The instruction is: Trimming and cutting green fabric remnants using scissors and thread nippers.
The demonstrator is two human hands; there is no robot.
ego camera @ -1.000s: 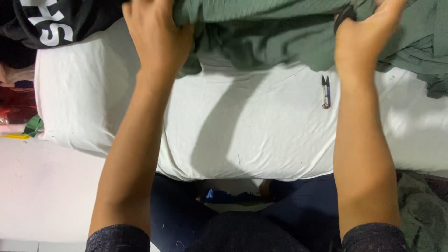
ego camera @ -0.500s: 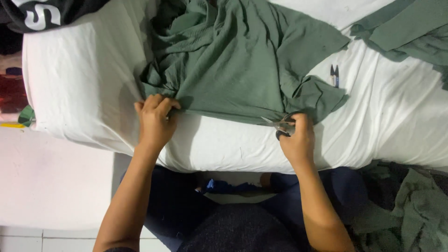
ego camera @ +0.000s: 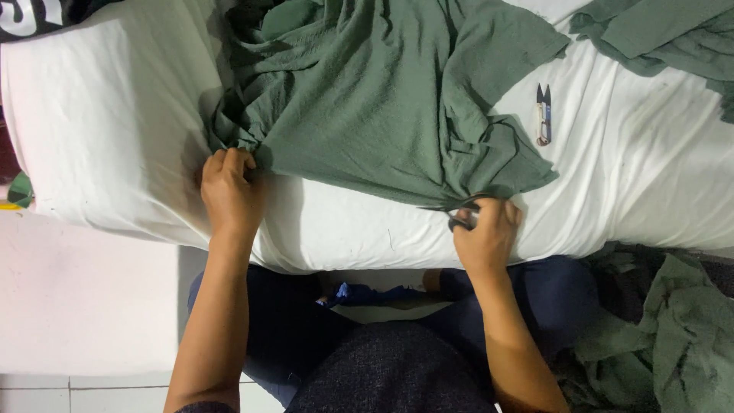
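Fabric first: my left hand [ego camera: 229, 191] pinches the bunched lower-left edge of the green garment [ego camera: 382, 99] spread on the white-covered table [ego camera: 115, 115]. My right hand [ego camera: 485, 233] is closed around scissors [ego camera: 459, 213] at the garment's lower-right hem. Thread snips [ego camera: 543, 115] lie just beside the cloth.

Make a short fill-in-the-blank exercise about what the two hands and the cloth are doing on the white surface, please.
1. The left hand pinches the edge of the ____ cloth.
2. The right hand holds a pair of ____ at the cloth's lower edge.
3. The small thread snips lie on the white sheet, touched by ____ hand.
4. More green fabric lies heaped below the sheet on the person's ____ side.

Missing words: green; scissors; neither; right
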